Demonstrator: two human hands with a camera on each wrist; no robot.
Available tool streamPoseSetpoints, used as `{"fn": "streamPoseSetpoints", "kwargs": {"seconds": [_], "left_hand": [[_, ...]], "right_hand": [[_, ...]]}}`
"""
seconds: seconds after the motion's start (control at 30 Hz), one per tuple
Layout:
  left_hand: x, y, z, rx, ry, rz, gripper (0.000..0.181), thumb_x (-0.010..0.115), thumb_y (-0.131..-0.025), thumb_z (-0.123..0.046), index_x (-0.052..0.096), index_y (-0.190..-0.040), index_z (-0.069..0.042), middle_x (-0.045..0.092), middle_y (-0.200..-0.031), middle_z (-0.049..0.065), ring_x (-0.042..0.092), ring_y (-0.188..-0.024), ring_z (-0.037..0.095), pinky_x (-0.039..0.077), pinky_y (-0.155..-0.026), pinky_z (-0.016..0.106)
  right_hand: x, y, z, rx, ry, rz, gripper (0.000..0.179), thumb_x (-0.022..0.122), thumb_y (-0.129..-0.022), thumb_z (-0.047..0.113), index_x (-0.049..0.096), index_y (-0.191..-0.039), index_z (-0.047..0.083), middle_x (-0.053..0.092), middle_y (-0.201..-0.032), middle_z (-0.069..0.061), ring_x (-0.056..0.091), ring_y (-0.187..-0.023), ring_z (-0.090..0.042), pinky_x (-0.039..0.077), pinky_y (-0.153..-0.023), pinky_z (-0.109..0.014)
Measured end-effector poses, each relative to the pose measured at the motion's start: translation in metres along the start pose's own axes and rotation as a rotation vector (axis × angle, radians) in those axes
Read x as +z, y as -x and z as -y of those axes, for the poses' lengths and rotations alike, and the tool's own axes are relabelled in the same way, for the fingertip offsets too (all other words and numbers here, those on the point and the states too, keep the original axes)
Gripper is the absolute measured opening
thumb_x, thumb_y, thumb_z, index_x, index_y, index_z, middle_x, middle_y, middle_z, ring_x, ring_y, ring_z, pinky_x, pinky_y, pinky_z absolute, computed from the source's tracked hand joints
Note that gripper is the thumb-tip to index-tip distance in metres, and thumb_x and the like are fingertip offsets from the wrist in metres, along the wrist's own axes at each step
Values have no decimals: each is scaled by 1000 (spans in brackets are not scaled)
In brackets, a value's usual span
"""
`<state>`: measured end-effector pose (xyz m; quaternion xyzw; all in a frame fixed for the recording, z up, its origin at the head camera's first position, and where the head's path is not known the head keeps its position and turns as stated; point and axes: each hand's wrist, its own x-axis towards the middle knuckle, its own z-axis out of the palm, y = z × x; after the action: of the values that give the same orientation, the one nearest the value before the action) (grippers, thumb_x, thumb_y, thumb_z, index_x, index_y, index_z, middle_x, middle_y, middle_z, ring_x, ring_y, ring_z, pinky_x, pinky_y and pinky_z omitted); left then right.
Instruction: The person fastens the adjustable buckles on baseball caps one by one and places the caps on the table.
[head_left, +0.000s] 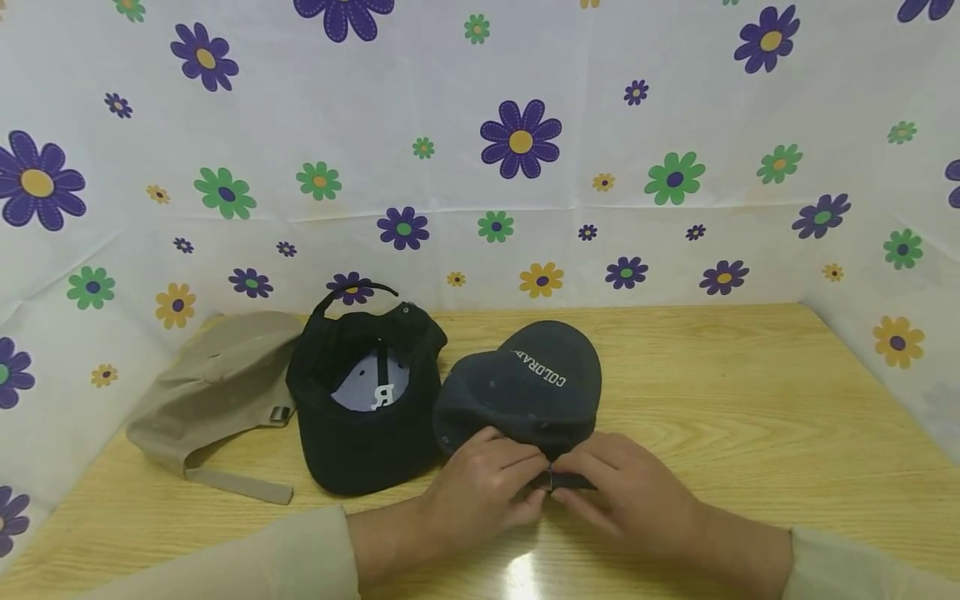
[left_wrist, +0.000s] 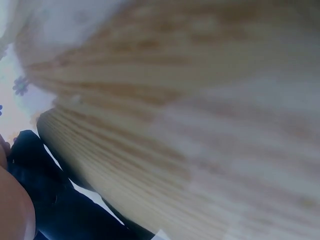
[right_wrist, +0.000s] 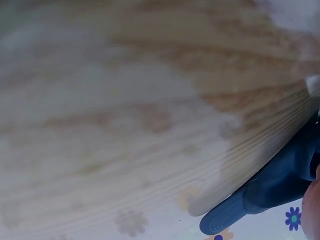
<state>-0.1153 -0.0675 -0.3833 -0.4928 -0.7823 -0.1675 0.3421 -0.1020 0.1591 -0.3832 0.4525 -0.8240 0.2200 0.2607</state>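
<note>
A dark navy cap (head_left: 525, 392) with white "COLORADO"-style lettering lies on the table, its brim pointing away to the back. At its near side, the left hand (head_left: 487, 479) and the right hand (head_left: 633, 492) meet and pinch the cap's back strap (head_left: 576, 481) between thumbs and fingers. A small bright edge, perhaps of a buckle, shows between the fingertips. Only a sliver of the left hand (left_wrist: 15, 207) appears in the left wrist view, beside dark cap fabric (left_wrist: 55, 195). The right wrist view catches the navy cap's brim (right_wrist: 225, 215) and the edge of the right hand (right_wrist: 312, 210).
Left of the navy cap, a black cap (head_left: 367, 454) rests with its inside facing up and strap arched at the back. Farther left lies a tan cap (head_left: 217, 383), its strap loose on the wooden table (head_left: 750, 400). Flower-printed cloth (head_left: 465, 92) surrounds the table's back and sides.
</note>
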Motion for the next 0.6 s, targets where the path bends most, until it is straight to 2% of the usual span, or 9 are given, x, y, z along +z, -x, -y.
{"fn": "streamPoseSetpoints", "kwargs": {"seconds": [0.1, 0.2, 0.37, 0.6], "left_hand": [[1, 0, 0, 10, 0, -11, 20, 80, -71, -15, 75, -90, -11, 74, -90, -5, 69, -85, 6, 52, -79, 25], [1, -1, 0, 13, -1, -19, 20, 79, -72, -15, 75, -91, -10, 74, -92, -4, 70, -86, 7, 52, -79, 25], [0, -2, 0, -5, 0, -18, 20, 79, -72, -16, 75, -91, -12, 74, -91, -5, 69, -85, 7, 51, -76, 25], [0, -2, -1, -12, 13, -17, 20, 80, -72, -16, 75, -91, -13, 73, -92, -6, 68, -85, 7, 51, -76, 25]], "right_hand": [[-1, 0, -1, 16, -21, -17, 22, 68, -94, 34, 69, -104, 15, 66, -98, 7, 61, -89, -7, 50, -83, -23], [-1, -1, -2, 28, -25, -32, 25, 59, -99, 38, 69, -100, 15, 66, -95, 8, 62, -87, -6, 50, -81, -23], [-1, -3, -4, -15, -2, -65, 30, 52, -102, 37, 69, -94, 13, 67, -89, 6, 62, -81, -8, 51, -75, -25], [-1, -1, -5, -70, -17, -37, 26, 50, -103, 31, 67, -93, 14, 66, -88, 8, 61, -82, -8, 51, -75, -23]]}}
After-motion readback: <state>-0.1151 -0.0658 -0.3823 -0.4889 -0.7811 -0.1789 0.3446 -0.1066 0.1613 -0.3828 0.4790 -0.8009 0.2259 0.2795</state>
